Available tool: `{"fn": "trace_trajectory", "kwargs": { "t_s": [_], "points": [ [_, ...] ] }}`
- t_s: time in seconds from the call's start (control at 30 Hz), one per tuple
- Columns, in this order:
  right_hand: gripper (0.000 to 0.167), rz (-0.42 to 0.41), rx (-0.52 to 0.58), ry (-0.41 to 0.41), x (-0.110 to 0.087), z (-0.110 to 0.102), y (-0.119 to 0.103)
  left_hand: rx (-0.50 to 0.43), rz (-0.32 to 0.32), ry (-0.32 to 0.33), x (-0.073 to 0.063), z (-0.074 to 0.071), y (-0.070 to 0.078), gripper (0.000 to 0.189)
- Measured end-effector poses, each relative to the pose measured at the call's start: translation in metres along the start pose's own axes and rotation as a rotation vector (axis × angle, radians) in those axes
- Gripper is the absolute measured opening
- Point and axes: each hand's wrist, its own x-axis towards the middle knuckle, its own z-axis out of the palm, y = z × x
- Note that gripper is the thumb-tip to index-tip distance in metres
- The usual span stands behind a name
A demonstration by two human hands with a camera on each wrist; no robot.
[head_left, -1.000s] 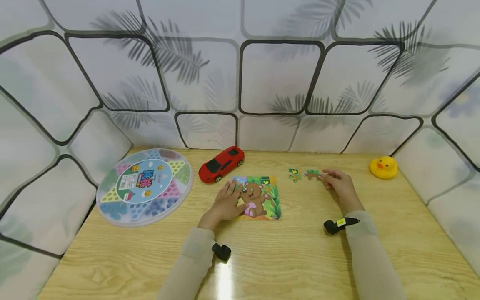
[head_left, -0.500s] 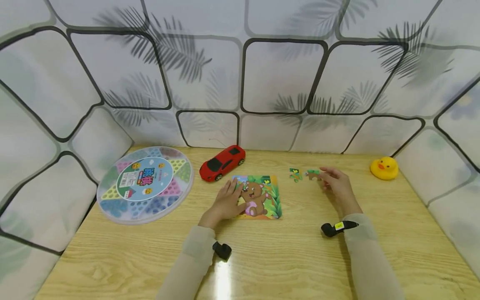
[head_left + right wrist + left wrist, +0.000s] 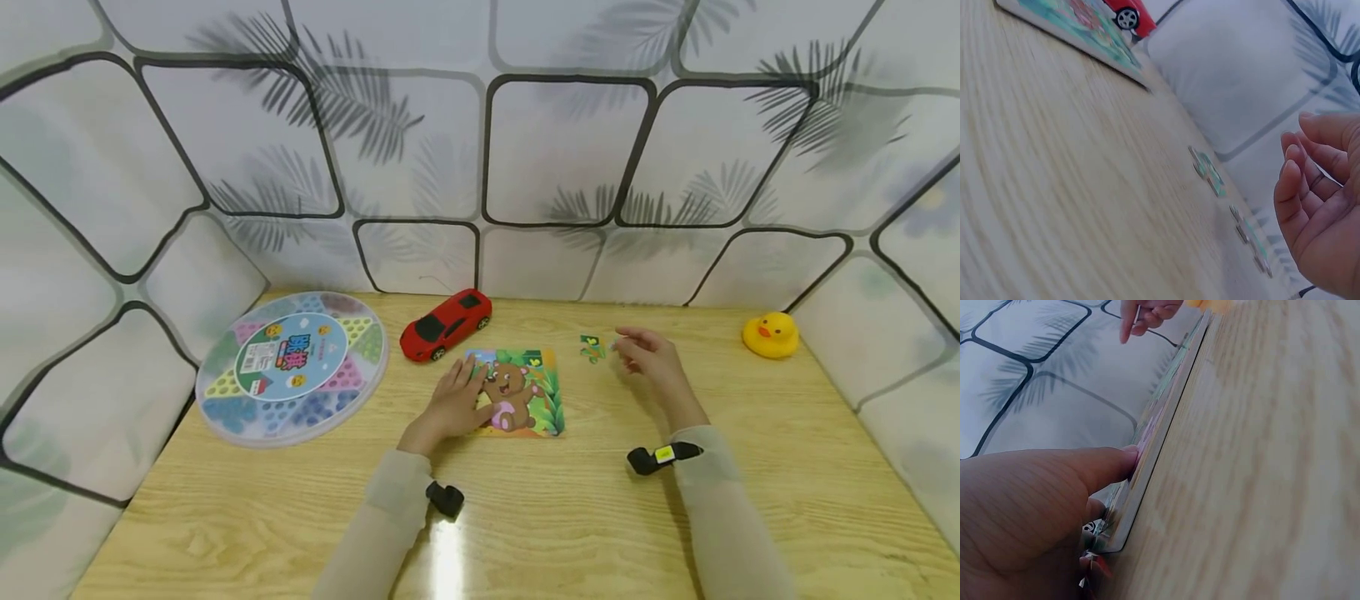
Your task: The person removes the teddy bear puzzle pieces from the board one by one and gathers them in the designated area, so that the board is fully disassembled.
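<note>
A bear jigsaw puzzle board [image 3: 551, 400] lies flat at the middle of the table. My left hand [image 3: 448, 408] rests on its left part, fingers spread; in the left wrist view the thumb [image 3: 1113, 465] presses near the board's edge. To the right of the board lies a small green puzzle piece [image 3: 592, 348]. Over a second puzzle piece [image 3: 1250, 240] hovers my right hand [image 3: 654, 365], its fingers loosely bent with nothing between them in the right wrist view. From the head view, that hand hides most of this second piece.
A red toy car [image 3: 446, 325] stands behind the board. Farther left is a round Chinese checkers board [image 3: 360, 379] in clear packaging. A yellow rubber duck [image 3: 771, 336] sits at the right back, near the patterned wall covering [image 3: 562, 150].
My right hand has shifted left from beside the second puzzle piece to above it, covering most of it. The left hand has stayed on the board.
</note>
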Motion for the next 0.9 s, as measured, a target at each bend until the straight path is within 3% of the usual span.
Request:
{"fn": "trace_trajectory", "kwargs": {
  "t_s": [0.1,0.37,0.9],
  "points": [
    [0.021,-0.004,0.007,-0.027,-0.002,0.006,-0.002,0.010,0.000,-0.003,0.000,0.001,0.000,0.072],
    [0.045,0.010,-0.058,-0.100,-0.004,0.030,-0.007,0.007,0.008,0.000,0.003,0.002,-0.001,0.071],
    [0.041,0.028,-0.004,-0.215,-0.003,0.088,-0.005,-0.014,0.011,-0.001,-0.001,-0.003,0.004,0.070]
  ]
}}
